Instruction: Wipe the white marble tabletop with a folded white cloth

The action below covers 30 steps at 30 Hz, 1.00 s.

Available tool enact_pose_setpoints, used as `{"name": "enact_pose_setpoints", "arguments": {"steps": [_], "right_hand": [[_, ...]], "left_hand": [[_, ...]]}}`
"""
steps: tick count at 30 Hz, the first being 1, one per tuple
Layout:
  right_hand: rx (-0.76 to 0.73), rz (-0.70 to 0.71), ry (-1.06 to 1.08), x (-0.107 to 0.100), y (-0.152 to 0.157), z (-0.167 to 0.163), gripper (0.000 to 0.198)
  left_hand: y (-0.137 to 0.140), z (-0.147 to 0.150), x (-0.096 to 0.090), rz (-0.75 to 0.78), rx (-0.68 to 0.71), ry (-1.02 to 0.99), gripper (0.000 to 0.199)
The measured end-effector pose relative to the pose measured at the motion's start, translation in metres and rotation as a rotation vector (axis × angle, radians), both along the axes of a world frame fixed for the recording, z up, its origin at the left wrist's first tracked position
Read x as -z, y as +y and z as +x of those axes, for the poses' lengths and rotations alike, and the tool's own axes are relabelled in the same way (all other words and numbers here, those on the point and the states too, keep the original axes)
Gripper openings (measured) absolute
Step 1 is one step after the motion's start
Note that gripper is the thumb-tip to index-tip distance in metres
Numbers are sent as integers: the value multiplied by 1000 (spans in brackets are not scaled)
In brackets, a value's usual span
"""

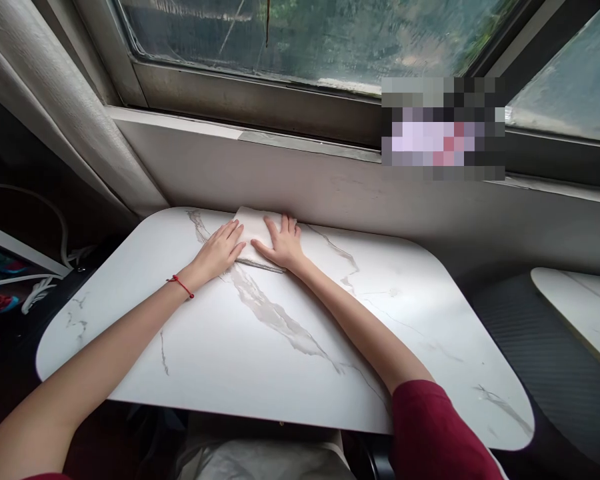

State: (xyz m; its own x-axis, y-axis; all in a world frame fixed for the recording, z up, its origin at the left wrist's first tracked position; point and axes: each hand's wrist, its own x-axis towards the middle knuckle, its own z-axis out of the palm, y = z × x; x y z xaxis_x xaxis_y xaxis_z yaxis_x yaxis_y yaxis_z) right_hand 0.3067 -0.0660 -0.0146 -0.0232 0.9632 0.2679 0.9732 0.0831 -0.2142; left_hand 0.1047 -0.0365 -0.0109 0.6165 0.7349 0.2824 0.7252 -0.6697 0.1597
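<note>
A folded white cloth [254, 229] lies flat near the far edge of a white marble-patterned table [190, 360]. Along its left side rests my left hand [220, 251], fingers stretched out over the cloth's edge, a red string bracelet on the wrist. My right hand [283, 245] is spread flat on the cloth's right part, with thumb and fingers apart. Neither hand is wrapped round anything. Part of the cloth is hidden beneath the hands.
Behind the table stands a low wall [330, 193] under a window [300, 40]. A pale curtain [55, 87] hangs at the left, above white cables [40, 290]. To the right is another marble-patterned tabletop [585, 300]. A blurred patch covers part of the sill.
</note>
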Motion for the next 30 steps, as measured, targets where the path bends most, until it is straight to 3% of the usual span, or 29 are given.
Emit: {"name": "enact_pose_setpoints", "arguments": {"steps": [12, 19, 26, 30], "right_hand": [[-39, -25, -49, -6, -4, 4, 81], [-64, -1, -103, -3, -13, -8, 85], [-83, 21, -86, -6, -37, -38, 83], [-149, 36, -56, -5, -61, -61, 83]], "left_hand": [[-12, 6, -4, 4, -30, 35, 55], [-37, 9, -12, 35, -130, 101, 54], [-61, -17, -30, -17, -148, 232, 55], [-93, -41, -29, 4, -228, 222, 56]]}}
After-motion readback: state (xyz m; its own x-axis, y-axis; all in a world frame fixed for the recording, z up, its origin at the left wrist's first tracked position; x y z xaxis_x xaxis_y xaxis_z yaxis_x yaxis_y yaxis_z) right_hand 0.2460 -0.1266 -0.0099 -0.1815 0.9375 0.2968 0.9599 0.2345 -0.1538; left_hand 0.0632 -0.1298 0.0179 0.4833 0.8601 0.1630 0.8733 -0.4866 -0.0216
